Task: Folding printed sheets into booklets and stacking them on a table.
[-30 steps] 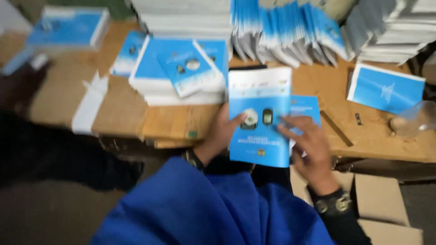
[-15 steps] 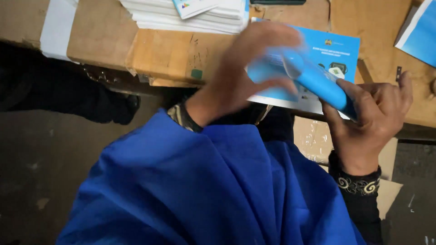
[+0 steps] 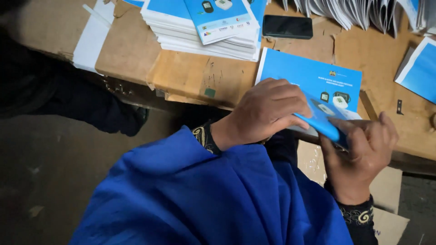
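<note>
Both my hands hold a folded blue booklet (image 3: 323, 121) just off the near edge of the wooden table (image 3: 213, 77). My left hand (image 3: 268, 111) presses down over its top, fingers curled. My right hand (image 3: 361, 152) grips its lower right end from below. Flat on the table behind it lies another blue booklet (image 3: 313, 75) with small device pictures on its cover. My blue garment (image 3: 204, 199) fills the lower part of the view.
A stack of blue-and-white booklets (image 3: 204, 27) stands at the table's back. A black phone (image 3: 287, 26) lies to its right. More booklets are fanned at the top right (image 3: 363, 11), one lies at the right edge (image 3: 420, 70). Cardboard (image 3: 386, 199) sits under the table.
The view has steadied and dropped closer to the table edge. My hands have folded the blue booklet further, the left hand now pressing on top of it.
</note>
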